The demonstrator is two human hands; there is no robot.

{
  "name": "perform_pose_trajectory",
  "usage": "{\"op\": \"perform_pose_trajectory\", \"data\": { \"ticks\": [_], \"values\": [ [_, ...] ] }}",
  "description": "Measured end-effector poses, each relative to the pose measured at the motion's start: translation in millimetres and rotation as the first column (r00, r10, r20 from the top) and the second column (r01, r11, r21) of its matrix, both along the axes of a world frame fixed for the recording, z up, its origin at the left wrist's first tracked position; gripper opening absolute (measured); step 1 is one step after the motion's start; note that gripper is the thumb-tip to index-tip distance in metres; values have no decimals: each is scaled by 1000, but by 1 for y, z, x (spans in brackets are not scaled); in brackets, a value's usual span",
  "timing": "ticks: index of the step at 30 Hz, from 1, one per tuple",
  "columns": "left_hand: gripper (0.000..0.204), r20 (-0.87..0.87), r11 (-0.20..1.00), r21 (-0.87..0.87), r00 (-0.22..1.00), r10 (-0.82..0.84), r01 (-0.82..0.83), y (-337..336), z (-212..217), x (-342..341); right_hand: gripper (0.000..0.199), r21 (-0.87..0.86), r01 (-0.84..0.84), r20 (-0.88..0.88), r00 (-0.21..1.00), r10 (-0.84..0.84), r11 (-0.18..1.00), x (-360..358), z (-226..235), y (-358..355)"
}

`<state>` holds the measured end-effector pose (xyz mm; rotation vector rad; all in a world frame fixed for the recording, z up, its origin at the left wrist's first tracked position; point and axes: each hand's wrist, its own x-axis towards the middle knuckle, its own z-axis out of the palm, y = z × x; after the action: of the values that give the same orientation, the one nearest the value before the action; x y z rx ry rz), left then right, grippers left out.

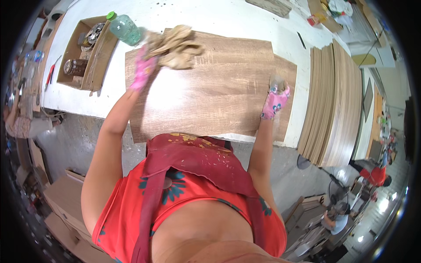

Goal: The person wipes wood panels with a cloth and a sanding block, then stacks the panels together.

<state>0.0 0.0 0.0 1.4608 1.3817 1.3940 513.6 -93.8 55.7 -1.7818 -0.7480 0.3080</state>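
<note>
On the white table lies a wood-grain board [210, 87], with a second wood-grain board [287, 72] showing from under its right side. My left hand [142, 70], in a pink glove, is closed on a crumpled tan cloth [177, 48] at the board's far left part. The cloth spreads over the board's far edge. My right hand [276, 103], in a pink flowered glove, rests near the right edge of the upper board. Its fingers are curled around something pale and greyish, too unclear to name.
A cardboard box [98, 65] with jars stands at the left, beside a green-capped bottle [125, 28]. Red-handled pliers [50, 76] lie left of it. A stack of boards [331, 101] stands at the right, with a dark thin tool [301, 40] near it. Other people work farther off.
</note>
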Motion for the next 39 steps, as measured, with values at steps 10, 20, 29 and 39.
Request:
{"op": "perform_pose_trajectory", "data": {
  "ticks": [10, 20, 29, 39],
  "values": [
    [36, 223, 917, -276, 908, 354, -290, -64, 51, -33, 42, -153, 174, 337, 934, -114, 973, -1, 13, -19],
    [36, 353, 813, -290, 734, 581, -504, -58, 120, 50, 35, 87, 188, -148, 974, -174, 978, 35, 12, -47],
    [35, 655, 915, -82, 670, 349, -396, -37, 173, 86, 33, 391, 341, -530, 843, -94, 855, 144, 9, -23],
    [39, 396, 847, -140, 755, 522, -513, -9, 73, 9, 62, 690, 376, -554, 824, 117, 619, 103, 194, -48]
  ]
}}
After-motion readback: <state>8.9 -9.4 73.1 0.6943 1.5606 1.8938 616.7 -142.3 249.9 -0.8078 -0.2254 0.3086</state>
